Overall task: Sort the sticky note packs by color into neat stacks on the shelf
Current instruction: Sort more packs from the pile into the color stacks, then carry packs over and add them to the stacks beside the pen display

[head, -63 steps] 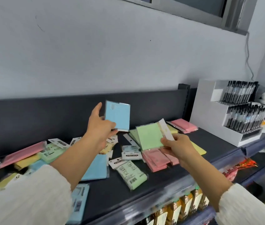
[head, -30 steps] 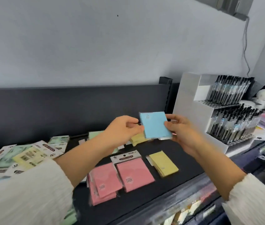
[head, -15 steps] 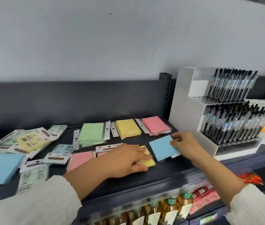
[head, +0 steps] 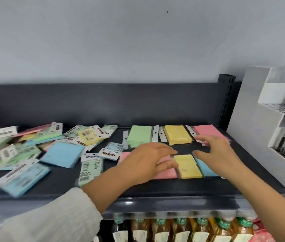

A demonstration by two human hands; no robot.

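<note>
Letting go of the blue pack is the big change. Half a second back your right hand was pinching it on the way down. Now it lies flat in the front row of the shelf, touching the right side of the yellow pack. That hand is spread open just above it, holding nothing.

Your left hand is open too. It lies flat on the front pink pack with straight fingers, the tips at the yellow pack's left edge, so it's steadying rather than gripping.

I'd say blue finally has its own spot, so the front row reads pink, yellow, blue.

The blue pack is face up, with its long axis running from you toward the wall. The far end leans a touch left, roughly parallel with the yellow one. I can't tell which end has the header card, since your wrist covers most of it.

Further left, the messy heap still needs sorting, and it has at least one loose blue pack to bring over next.

Along the back sit the green stack, the back yellow stack and the back pink stack. All three look lined up front to back.
</note>
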